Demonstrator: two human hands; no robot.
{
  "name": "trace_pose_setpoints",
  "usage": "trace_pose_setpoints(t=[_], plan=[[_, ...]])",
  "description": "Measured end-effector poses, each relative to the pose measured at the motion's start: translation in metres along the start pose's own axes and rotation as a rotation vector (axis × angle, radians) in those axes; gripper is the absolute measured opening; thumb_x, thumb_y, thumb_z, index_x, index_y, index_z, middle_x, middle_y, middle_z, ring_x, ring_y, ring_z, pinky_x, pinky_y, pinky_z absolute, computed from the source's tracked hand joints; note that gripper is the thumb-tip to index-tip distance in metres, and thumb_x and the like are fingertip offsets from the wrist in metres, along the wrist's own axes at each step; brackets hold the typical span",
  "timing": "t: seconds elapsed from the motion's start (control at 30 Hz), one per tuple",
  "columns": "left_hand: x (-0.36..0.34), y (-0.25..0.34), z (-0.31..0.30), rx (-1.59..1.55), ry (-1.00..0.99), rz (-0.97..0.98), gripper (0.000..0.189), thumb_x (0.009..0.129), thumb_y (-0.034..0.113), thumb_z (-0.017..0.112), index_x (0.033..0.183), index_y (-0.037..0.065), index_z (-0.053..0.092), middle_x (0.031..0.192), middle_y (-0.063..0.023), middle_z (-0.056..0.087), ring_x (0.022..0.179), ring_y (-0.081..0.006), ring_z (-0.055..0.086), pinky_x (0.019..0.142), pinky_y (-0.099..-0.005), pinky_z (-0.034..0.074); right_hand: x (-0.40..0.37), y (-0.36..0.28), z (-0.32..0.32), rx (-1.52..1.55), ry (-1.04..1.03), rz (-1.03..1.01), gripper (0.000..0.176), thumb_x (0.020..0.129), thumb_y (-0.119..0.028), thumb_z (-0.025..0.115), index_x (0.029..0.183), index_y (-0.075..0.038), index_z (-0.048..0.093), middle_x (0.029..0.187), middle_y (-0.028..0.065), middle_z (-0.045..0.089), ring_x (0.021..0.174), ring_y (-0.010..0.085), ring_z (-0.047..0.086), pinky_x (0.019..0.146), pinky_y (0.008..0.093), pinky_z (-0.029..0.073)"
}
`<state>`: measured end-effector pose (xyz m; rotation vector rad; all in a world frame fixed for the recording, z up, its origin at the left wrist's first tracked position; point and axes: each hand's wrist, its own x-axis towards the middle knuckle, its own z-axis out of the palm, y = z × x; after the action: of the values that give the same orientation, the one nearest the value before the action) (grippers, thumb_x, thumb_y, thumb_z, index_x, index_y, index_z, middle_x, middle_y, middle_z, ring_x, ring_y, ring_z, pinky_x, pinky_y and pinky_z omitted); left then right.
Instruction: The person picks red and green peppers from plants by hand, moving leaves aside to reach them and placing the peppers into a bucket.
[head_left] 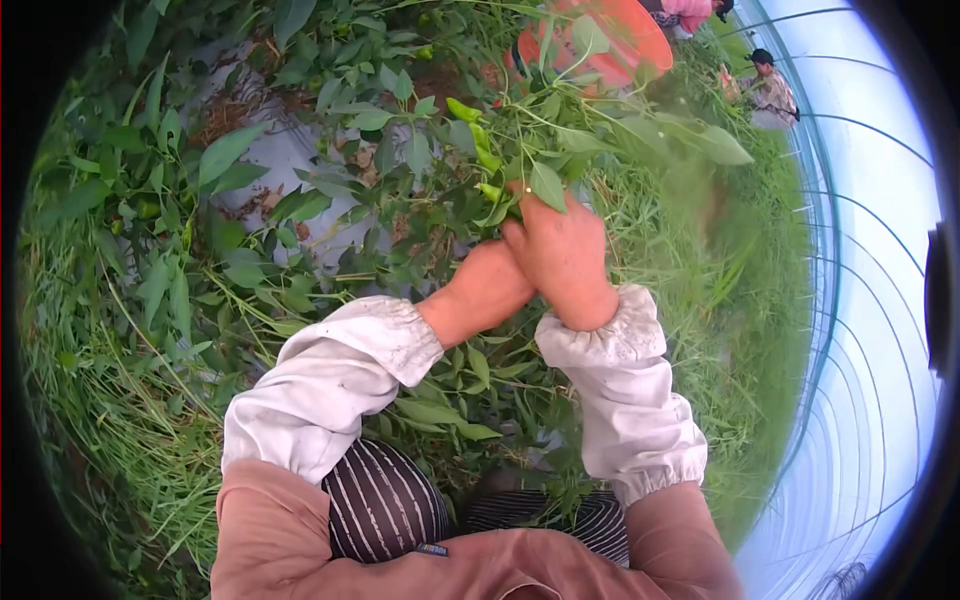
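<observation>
Both my hands are together among the foliage of a pepper plant. My right hand is closed at the base of a leafy branch, its fingertips partly covered by a leaf. My left hand reaches under the right one at the wrist, and its fingers are hidden behind the right hand and leaves. Several green peppers hang just above and left of the hands. One green pepper shows right beside my right hand's fingers.
An orange-red tub stands beyond the plant. Two other people are farther off: one in a patterned top, another in pink. Grey plastic ground sheet shows between plants at left. Tall grass and the greenhouse wall lie right.
</observation>
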<state>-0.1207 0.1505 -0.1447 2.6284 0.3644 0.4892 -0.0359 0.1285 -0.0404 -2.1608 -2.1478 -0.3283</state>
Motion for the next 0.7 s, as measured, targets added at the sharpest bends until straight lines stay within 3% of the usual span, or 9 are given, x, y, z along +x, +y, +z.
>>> trace_pose_setpoints(t=[0.03,0.17,0.23,0.37,0.47,0.53,0.6,0.67,0.7], plan=[[-0.001,-0.001,0.002,0.001,0.005,-0.006,0.019,0.075,0.009,0.059,0.091,0.002,0.065,0.1,-0.0162,0.065,0.08,-0.03,0.066,0.062,-0.0411,0.054,0.002,0.001,0.003,0.036,-0.01,-0.002,0.027,0.075,-0.012,0.07,0.099,-0.002,0.064,0.094,0.0163,0.066,0.083,0.0346,0.065,0.065,0.0414,0.053],[-0.009,-0.005,0.005,-0.009,0.265,0.077,0.02,0.075,0.012,0.06,0.092,0.003,0.065,0.098,-0.0145,0.063,0.089,-0.0295,0.064,0.062,-0.0405,0.055,0.001,0.01,-0.008,0.291,-0.126,0.082,0.023,0.08,-0.008,0.068,0.101,-0.001,0.064,0.086,0.0112,0.068,0.075,0.0274,0.067,0.063,0.0368,0.053],[-0.007,-0.005,0.002,-0.026,0.462,0.1,0.019,0.077,0.016,0.061,0.091,0.004,0.064,0.099,-0.0066,0.058,0.096,-0.0257,0.059,0.059,-0.0357,0.057,-0.017,0.018,-0.007,1.066,-0.01,0.466,0.02,0.085,-0.006,0.068,0.103,0.0,0.063,0.081,0.0057,0.067,0.07,0.0168,0.065,0.062,0.0287,0.052],[-0.01,-0.003,-0.011,-0.049,0.348,0.129,0.017,0.074,0.013,0.062,0.088,0.005,0.064,0.092,-0.0047,0.054,0.087,-0.021,0.056,0.063,-0.0308,0.056,-0.058,0.027,-0.007,1.367,0.093,0.635,0.02,0.086,-0.005,0.07,0.105,0.0,0.063,0.085,0.0039,0.063,0.076,0.0103,0.061,0.064,0.0223,0.05],[-0.01,-0.001,-0.007,-0.096,0.434,0.169,0.016,0.073,0.014,0.062,0.087,0.006,0.064,0.086,-0.0039,0.05,0.085,-0.0197,0.055,0.06,-0.0298,0.056,-0.073,0.005,-0.022,1.113,0.282,0.504,0.024,0.081,-0.002,0.073,0.102,-0.001,0.063,0.09,0.0095,0.061,0.079,0.0149,0.062,0.066,0.0257,0.05],[-0.011,-0.006,-0.002,-0.067,0.366,0.118,0.014,0.076,0.015,0.062,0.088,0.006,0.064,0.088,-0.0036,0.051,0.085,-0.0187,0.056,0.059,-0.0293,0.056,-0.07,-0.013,-0.056,0.562,0.344,0.038,0.025,0.076,0.001,0.074,0.098,-0.003,0.062,0.092,0.0105,0.058,0.08,0.0213,0.062,0.068,0.0319,0.051],[-0.011,-0.005,-0.001,-0.093,0.345,0.11,0.016,0.075,0.015,0.062,0.09,0.007,0.064,0.087,-0.0029,0.051,0.085,-0.0199,0.055,0.058,-0.031,0.055,-0.058,-0.03,-0.089,0.63,0.251,-0.136,0.023,0.073,-0.003,0.073,0.093,-0.005,0.062,0.094,0.0128,0.06,0.083,0.0295,0.063,0.072,0.0387,0.051],[-0.016,-0.005,-0.006,-0.117,0.319,0.095,0.019,0.074,0.015,0.063,0.092,0.008,0.063,0.087,-0.0022,0.051,0.085,-0.021,0.055,0.056,-0.0328,0.055,-0.029,-0.044,-0.107,0.629,0.12,-0.375,0.018,0.078,-0.011,0.068,0.094,-0.004,0.063,0.104,0.0164,0.063,0.096,0.0323,0.065,0.087,0.0445,0.051],[-0.018,-0.003,-0.016,-0.637,0.264,0.037,0.015,0.075,0.015,0.062,0.087,0.007,0.062,0.087,-0.0041,0.051,0.085,-0.0215,0.056,0.062,-0.0317,0.056,-0.009,-0.054,-0.109,0.456,0.146,-0.477,0.021,0.077,-0.011,0.066,0.097,-0.004,0.063,0.109,0.0172,0.064,0.1,0.0329,0.064,0.09,0.0463,0.05]])
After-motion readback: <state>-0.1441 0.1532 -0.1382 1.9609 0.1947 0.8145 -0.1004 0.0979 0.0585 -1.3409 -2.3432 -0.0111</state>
